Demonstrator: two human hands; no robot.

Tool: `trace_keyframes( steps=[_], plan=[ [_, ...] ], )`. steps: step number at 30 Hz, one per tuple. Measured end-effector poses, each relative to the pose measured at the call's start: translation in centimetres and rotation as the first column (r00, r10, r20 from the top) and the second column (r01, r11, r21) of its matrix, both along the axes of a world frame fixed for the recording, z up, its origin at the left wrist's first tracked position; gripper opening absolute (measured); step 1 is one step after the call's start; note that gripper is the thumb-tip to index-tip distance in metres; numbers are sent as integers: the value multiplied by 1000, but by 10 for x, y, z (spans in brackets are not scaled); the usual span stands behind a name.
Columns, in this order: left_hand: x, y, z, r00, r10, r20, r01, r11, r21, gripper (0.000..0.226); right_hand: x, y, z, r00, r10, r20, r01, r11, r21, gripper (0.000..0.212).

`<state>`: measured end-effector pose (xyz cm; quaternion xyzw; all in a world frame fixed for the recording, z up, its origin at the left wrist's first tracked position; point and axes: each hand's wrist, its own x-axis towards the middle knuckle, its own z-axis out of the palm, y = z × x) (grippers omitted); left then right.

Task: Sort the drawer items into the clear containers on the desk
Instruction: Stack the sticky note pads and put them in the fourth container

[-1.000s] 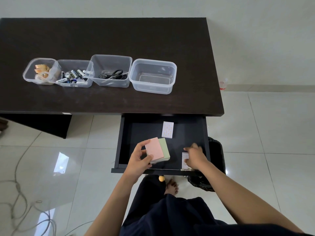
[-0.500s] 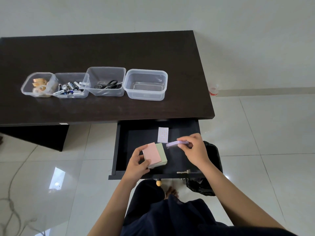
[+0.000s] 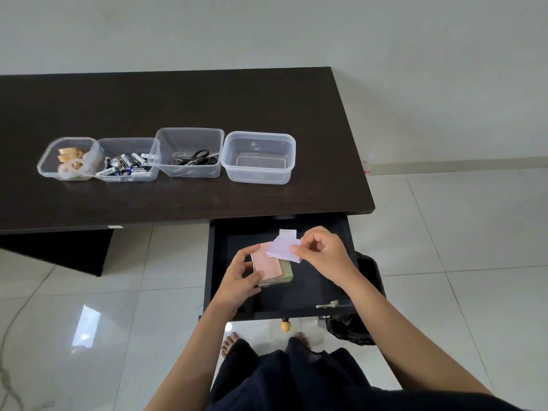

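Over the open black drawer (image 3: 350,304), the left hand (image 3: 237,280) grips a stack of 2 note pads, pink on green (image 3: 268,265). The right hand (image 3: 323,252) pinches a pale purple pad (image 3: 281,247). Lay it flat on top, edges lined up, then carry all 3 to the empty clear plastic tub (image 3: 258,157).

lilac note pad (image 3: 283,248) overlaps pink-and-green pads (image 3: 271,266) above the open drawer (image 3: 299,295).
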<state>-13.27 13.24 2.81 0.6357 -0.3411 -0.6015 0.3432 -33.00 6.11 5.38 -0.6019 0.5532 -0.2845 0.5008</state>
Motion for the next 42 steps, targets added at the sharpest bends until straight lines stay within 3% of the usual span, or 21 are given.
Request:
trace_keyframes(
  steps=[7, 12, 15, 18, 21, 27, 33, 42],
  plan=[
    [29, -2, 4, 996, -88, 6, 88, 996, 13, 52, 22, -5, 9, 987, -152, 48, 144, 980, 139, 31],
    [43, -7, 6, 991, -130, -4, 130, 991, 10, 52, 36, -10, 17, 939, -264, 221, 203, 943, 264, 16],
    [47, -10, 10, 989, -148, -21, 148, 989, -6, 53, 46, -8, 17, 948, -221, 229, 140, 936, 323, 14],
    [52, -10, 12, 983, -180, -35, 179, 984, -21, 53, 59, -4, 10, 987, -142, 71, 118, 957, 264, 15],
    [57, -7, 14, 977, -205, -60, 203, 979, -31, 52, 69, -1, 7, 980, -193, -45, 198, 970, 140, 17],
    [61, -3, 21, 964, -247, -93, 243, 968, -56, 51, 83, 7, 6, 973, -210, -96, 209, 978, -21, 23],
    [70, -2, 27, 963, -215, -163, 201, 975, -96, 52, 97, 23, 1, 945, -280, -169, 261, 957, -128, 45],
    [76, -6, 32, 954, -232, -190, 209, 969, -131, 72, 109, 48, -6, 942, -335, -26, 334, 942, -37, 34]
  ],
)
